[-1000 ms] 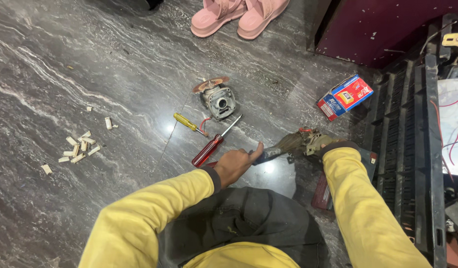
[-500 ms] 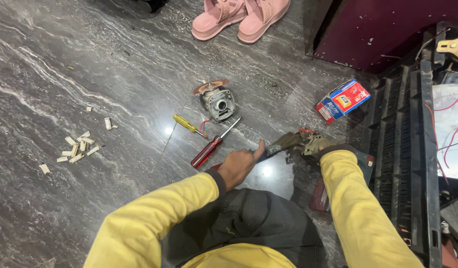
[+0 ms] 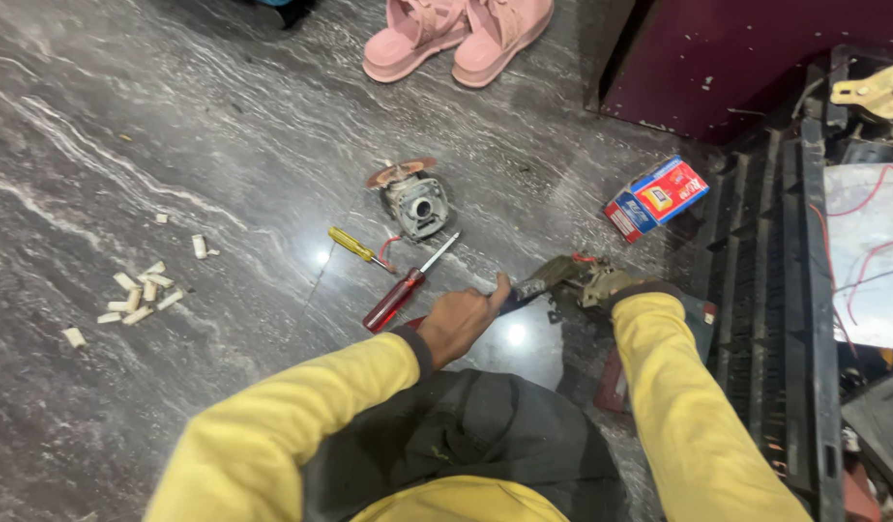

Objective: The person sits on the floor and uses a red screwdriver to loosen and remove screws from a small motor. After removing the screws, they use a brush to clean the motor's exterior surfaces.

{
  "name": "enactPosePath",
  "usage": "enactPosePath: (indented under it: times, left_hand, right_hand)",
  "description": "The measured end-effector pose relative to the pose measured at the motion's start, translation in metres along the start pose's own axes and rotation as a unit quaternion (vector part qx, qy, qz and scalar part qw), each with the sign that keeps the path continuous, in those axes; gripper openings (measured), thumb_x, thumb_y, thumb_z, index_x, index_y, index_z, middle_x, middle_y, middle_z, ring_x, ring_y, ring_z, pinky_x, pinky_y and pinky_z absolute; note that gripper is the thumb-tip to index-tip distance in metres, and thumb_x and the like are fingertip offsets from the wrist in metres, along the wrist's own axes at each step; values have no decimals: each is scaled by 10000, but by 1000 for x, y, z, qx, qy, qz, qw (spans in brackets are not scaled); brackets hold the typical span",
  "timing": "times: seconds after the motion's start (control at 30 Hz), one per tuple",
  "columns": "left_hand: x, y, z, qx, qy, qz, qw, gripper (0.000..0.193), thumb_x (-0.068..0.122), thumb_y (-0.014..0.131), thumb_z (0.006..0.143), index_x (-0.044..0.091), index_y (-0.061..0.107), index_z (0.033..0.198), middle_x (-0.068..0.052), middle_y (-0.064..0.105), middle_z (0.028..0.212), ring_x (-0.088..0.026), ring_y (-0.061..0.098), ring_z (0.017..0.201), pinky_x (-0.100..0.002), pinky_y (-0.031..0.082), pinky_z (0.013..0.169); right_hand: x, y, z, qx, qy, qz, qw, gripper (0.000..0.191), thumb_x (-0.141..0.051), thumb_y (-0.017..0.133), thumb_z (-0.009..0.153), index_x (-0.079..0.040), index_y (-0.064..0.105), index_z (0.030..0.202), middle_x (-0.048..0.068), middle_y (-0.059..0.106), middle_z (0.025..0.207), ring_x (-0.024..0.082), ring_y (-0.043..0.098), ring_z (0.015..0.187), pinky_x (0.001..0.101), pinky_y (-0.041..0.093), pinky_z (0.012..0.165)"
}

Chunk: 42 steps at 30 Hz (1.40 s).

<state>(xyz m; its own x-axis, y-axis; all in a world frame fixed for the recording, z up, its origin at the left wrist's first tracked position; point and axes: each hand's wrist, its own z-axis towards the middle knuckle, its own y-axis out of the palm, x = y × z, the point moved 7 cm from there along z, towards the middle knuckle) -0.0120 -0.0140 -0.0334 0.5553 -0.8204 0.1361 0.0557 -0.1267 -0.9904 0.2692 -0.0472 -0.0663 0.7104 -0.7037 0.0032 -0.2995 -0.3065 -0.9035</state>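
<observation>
I am gripping the dark-handled tool (image 3: pixel 533 287) in my closed left hand (image 3: pixel 459 322); its long axis is running rightward into the metal part (image 3: pixel 593 281), where my right hand's grip is hidden.

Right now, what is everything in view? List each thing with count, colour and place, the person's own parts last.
Metal motor part: one, grey with a rusty disc, floor centre.
Small screwdriver: one, yellow handle, left of the part.
Large screwdriver: one, red handle, beside the left hand.
Pliers-like tool: one, dark metal, between the hands.
Cardboard box: one, red and blue, floor right.
White pieces: several, floor left.
Shoes: two, pink, top.
Cabinet: one, maroon, top right.
Black casing: one, right edge.
Left hand: on the tool's handle.
Right hand: mostly hidden, at the tool's head.
Sleeves: two, yellow.
</observation>
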Motion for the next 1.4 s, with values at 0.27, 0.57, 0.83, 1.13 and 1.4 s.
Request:
enactPosePath:
  times: [0.27,0.57,0.83,1.13,1.4]
  left_hand:
    - [8,-9,-13,31,-15,-30,999,707,47,620,866,4,332,1510,-200,687,841,-343,718,664,-408,590,559]
    - [-11,2,-10,23,-62,-72,995,641,185,606,961,6,330,1511,-203,707,832,-365,722,735,-447,591,628]
    - [-29,3,-22,5,-184,-96,978,617,312,569,1020,-4,340,1499,-237,704,890,-398,721,738,-465,588,633]
    - [-39,12,-39,13,-154,-66,986,665,364,595,994,2,349,1494,-181,702,772,-366,714,660,-462,578,576]
    - [-7,-48,-45,62,-75,-104,990,639,412,568,1023,-36,414,1453,-167,680,666,-375,688,577,-465,553,518]
  right_hand:
    - [-4,-2,-2,-1,-16,-23,1000,854,-656,573,917,-184,362,1597,153,348,1649,349,398,1470,437,334,1196]
    - [-6,6,2,5,-34,-35,999,832,-655,562,926,-205,364,1597,143,338,1657,342,396,1472,432,332,1198]
    - [-28,54,-16,-36,-112,-88,989,1063,-680,715,804,-262,195,1631,188,128,1702,387,310,1450,455,297,1168]
    - [-26,124,-47,-182,164,699,672,879,-573,625,855,-282,244,1592,161,225,1630,415,368,1412,515,381,1097]
    - [-22,127,-48,-180,188,779,570,819,-540,575,894,-249,255,1590,170,249,1624,425,368,1420,529,381,1108]
